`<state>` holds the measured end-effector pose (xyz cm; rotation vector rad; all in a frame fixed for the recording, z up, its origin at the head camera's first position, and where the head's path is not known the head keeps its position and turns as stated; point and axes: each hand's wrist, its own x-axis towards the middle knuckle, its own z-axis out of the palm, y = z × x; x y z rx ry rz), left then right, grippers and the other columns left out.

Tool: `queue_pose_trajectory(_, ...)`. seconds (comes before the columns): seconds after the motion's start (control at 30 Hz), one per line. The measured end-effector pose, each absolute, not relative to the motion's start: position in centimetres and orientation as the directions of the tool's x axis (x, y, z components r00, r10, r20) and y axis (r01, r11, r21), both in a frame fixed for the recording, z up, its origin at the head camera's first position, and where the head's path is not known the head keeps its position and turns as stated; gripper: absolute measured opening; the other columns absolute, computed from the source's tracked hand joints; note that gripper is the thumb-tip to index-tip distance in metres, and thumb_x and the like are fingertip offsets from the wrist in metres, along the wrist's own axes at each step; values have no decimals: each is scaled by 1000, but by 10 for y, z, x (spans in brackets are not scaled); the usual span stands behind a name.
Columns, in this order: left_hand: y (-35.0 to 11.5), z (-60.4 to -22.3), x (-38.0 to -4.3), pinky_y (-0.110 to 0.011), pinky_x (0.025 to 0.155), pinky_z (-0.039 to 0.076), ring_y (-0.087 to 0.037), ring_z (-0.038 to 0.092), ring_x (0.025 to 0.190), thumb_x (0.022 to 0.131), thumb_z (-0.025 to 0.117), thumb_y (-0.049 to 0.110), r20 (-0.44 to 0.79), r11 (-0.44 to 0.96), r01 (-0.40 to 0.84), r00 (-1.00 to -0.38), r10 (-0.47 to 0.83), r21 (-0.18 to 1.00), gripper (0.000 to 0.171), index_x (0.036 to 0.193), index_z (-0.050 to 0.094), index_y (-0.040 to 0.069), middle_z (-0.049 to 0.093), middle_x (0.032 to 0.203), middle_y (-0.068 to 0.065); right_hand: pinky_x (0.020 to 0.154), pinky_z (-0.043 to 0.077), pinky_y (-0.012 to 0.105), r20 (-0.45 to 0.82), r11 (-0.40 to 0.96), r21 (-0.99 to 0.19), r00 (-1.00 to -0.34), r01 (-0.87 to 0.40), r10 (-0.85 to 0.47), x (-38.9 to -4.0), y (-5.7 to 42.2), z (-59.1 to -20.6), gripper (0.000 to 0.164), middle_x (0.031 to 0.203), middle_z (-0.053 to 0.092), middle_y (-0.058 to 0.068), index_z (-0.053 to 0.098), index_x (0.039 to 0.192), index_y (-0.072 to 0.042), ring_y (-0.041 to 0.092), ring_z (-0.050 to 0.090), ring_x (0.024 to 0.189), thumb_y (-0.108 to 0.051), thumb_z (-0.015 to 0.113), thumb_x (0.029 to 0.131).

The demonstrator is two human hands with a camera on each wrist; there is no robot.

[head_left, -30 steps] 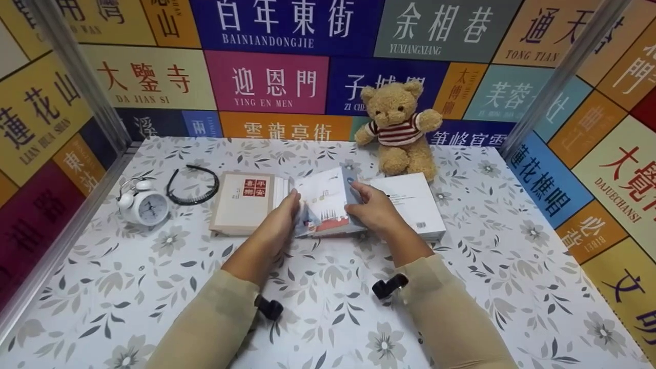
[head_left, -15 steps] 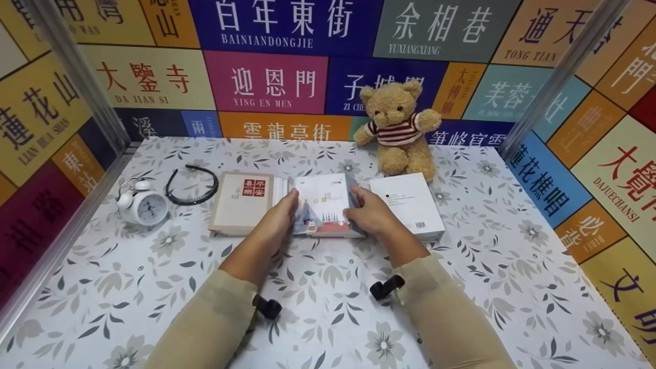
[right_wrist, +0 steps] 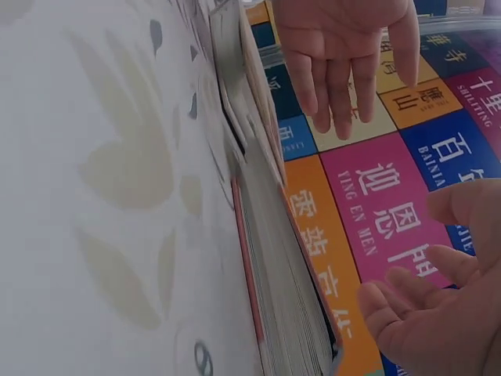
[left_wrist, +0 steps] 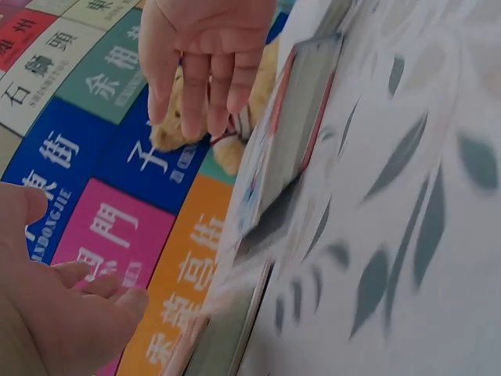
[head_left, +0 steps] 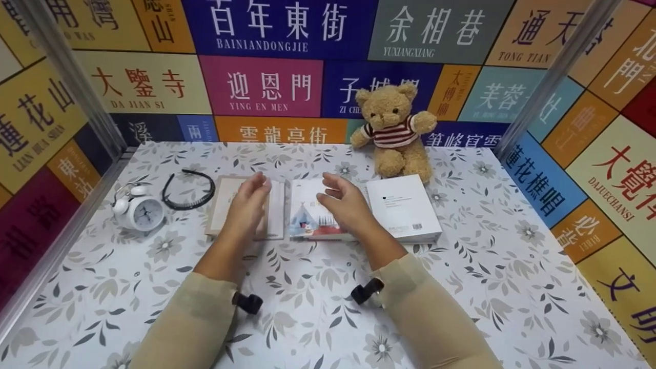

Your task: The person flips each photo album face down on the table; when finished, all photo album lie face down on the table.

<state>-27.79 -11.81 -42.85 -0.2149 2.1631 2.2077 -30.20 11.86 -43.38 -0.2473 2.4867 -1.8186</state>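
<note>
Three books lie side by side on the patterned tabletop. The middle book [head_left: 303, 225], whose cover shows a tent, sits beneath my right hand [head_left: 347, 204], which hides much of its right side. My left hand [head_left: 247, 205] hovers over the beige book [head_left: 220, 207] and covers part of its front. Palms face each other, with nothing in either hand and the fingers relaxed. Both wrist views show the hands raised above the book edges, such as the red-edged book [right_wrist: 278, 290] in the right wrist view. A white book [head_left: 405, 210] lies to the right.
A white alarm clock [head_left: 146, 212] and a black headband [head_left: 188, 206] are on the left. Behind the books sits a teddy bear [head_left: 394, 130] in a striped shirt, against a wall [head_left: 264, 84] of coloured name signs.
The middle book, tilted in my hands a second ago, lies flat. Both hands have let go of it and risen; both have shifted left, the left one now over the beige book.
</note>
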Motion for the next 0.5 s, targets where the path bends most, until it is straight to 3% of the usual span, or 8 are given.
queue_pose_trajectory(0.2, -167, -427, -271, -52, 131, 37, -29, 42, 159, 112, 52, 34, -92, 27, -99, -977, -190, 995, 59, 168, 37, 21, 38, 175, -2, 116, 55, 43, 33, 184, -980, -971, -78, -235, -303, 77, -436, 62, 156, 60, 13, 52, 158, -15, 31, 60, 140, -19, 73, 100)
queue_pose_trajectory(0.5, -223, -432, -263, -41, 133, 35, -24, 39, 160, 113, 49, 35, -91, 69, -114, -957, -276, 991, 60, 169, 34, 19, 36, 176, -2, 118, 54, 40, -26, 203, -978, -957, -35, -288, -301, 30, -438, 63, 157, 59, 10, 53, 158, -18, 28, 59, 142, -18, 75, 99)
